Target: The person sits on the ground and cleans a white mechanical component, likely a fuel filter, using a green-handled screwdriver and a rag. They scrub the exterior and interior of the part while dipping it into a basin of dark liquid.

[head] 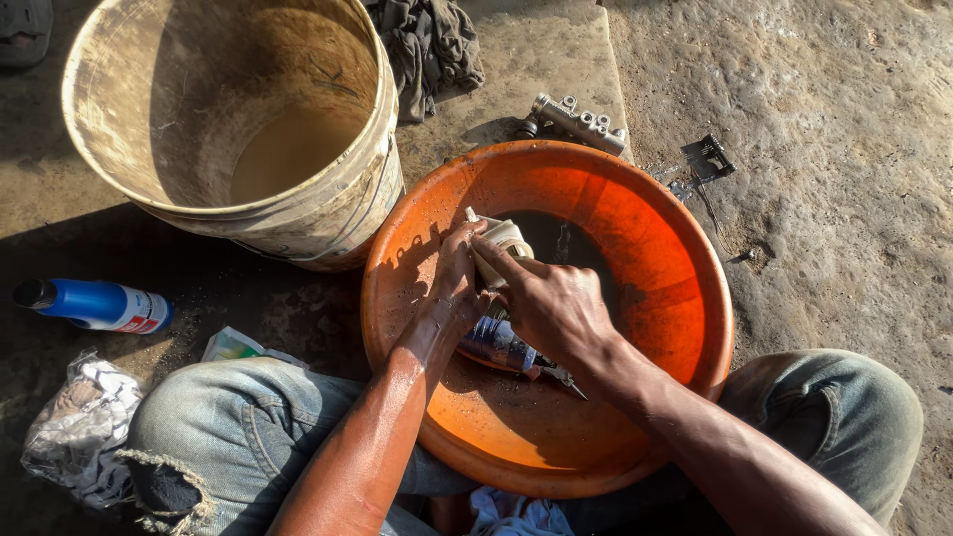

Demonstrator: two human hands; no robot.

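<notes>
Both my hands are inside an orange plastic basin [675, 288] tilted between my knees. My left hand [452, 288] and my right hand [551, 303] grip a pale, dirty mechanical part [501, 238] together, over dark liquid at the basin's bottom. Under my hands lies a metal cylindrical piece [496, 342] with a thin rod sticking out toward the lower right. My wrists hide much of it.
A large dirty pale bucket [328, 213] with murky liquid stands at the upper left, touching the basin. A blue spray bottle [94, 303], a crumpled rag [74, 427], a dark cloth [432, 45], a metal valve block [581, 121] and a small metal bracket [707, 159] lie on the concrete.
</notes>
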